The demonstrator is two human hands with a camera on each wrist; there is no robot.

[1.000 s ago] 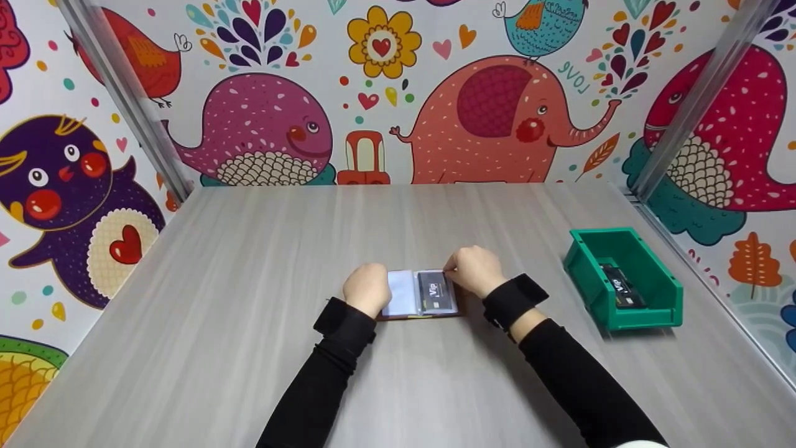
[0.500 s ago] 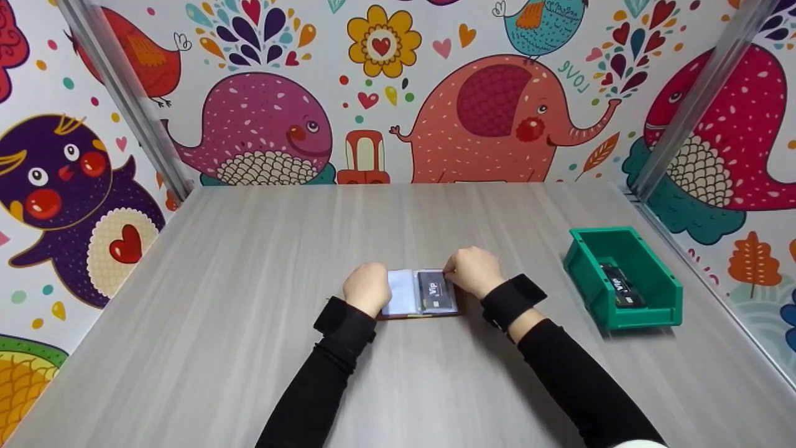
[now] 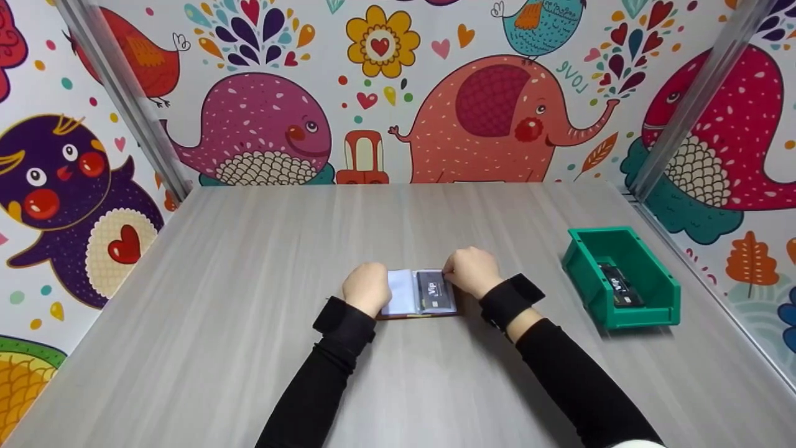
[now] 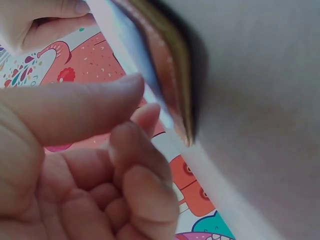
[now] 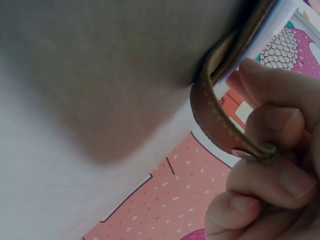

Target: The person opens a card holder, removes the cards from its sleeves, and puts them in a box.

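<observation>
A brown card holder point(image 3: 399, 292) lies spread on the table with its pale plastic sleeves facing up. Its right-hand sleeve shows a black card point(image 3: 435, 291) lettered "Vip". My left hand point(image 3: 367, 289) is at the left edge; in the left wrist view its thumb and index finger pinch the sleeve side, near the brown cover point(image 4: 187, 95). My right hand point(image 3: 476, 272) pinches the top right corner of the card side between thumb and index finger. Curving out by the right fingers is the holder's stitched strap point(image 5: 212, 117), its end with the snap against them.
To the right stands a green bin point(image 3: 640, 317) with black "Vip" cards point(image 3: 620, 287) inside. Cartoon-printed walls point(image 3: 373, 93) close off the back and sides of the grey wooden table point(image 3: 249, 249). Metal posts point(image 3: 134, 106) mark the corners.
</observation>
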